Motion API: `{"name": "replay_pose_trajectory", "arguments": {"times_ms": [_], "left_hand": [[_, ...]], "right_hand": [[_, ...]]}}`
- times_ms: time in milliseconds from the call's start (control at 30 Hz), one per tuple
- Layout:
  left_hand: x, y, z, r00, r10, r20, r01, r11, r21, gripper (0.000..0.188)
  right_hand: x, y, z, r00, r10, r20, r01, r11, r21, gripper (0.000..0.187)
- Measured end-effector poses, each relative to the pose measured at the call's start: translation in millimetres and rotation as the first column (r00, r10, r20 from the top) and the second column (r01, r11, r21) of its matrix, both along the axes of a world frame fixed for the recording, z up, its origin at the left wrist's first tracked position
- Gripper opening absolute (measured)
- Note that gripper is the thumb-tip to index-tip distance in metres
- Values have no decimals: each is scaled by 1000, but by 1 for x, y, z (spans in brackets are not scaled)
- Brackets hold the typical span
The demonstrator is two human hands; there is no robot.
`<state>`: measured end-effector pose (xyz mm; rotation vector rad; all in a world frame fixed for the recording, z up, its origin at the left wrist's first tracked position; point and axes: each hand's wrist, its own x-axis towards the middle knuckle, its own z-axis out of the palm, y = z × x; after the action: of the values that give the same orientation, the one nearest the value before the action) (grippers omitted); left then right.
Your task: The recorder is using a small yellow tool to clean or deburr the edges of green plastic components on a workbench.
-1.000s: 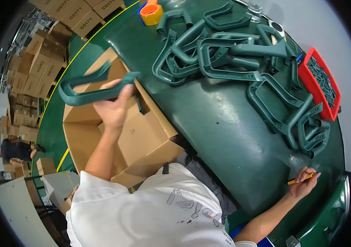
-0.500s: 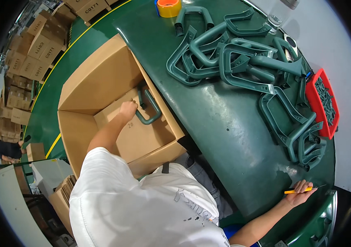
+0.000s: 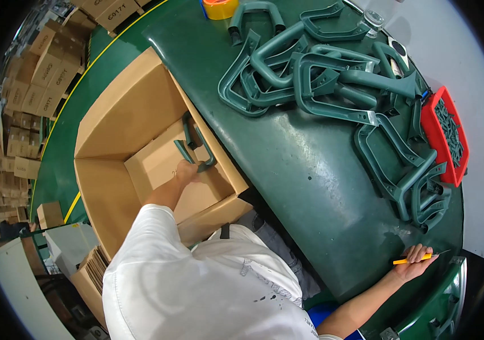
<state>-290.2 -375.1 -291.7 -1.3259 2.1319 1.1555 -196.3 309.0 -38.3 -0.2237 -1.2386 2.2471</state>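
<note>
My left hand reaches down into an open cardboard box on my left, its fingers closed round a dark green U-shaped armrest. Another dark green piece shows beside it, along the box's right wall; how the two lie against each other is partly hidden. Over the table's near right corner, my right hand is closed on a yellow-handled tool with a thin pointed tip. Whether that tool is a knife or a pick is too small to tell.
On the green table lies a pile of green armrests, with more to the right. A red bin of small green parts stands at the right edge. Orange tape sits at the far edge. Stacked cartons stand beyond the box.
My left hand has shifted nearer and slightly right inside the box, and the armrest in it has turned. My right hand still holds the yellow-handled tool in about the same place.
</note>
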Motion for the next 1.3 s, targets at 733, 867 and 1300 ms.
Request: {"name": "replay_pose_trajectory", "arguments": {"times_ms": [733,867,1300], "left_hand": [[-49,-36,71,942,-222,-253,17,783,-622,27],[-62,-52,126,724,-412,-553,-147,691,-707,23],[-100,143,289,-98,-307,-947,159,934,-319,17]], "right_hand": [[-21,-30,41,642,-701,311,329,618,714,25],[-35,0,47,613,-597,517,408,800,440,38],[-41,-40,50,809,-422,408,290,892,348,63]]}}
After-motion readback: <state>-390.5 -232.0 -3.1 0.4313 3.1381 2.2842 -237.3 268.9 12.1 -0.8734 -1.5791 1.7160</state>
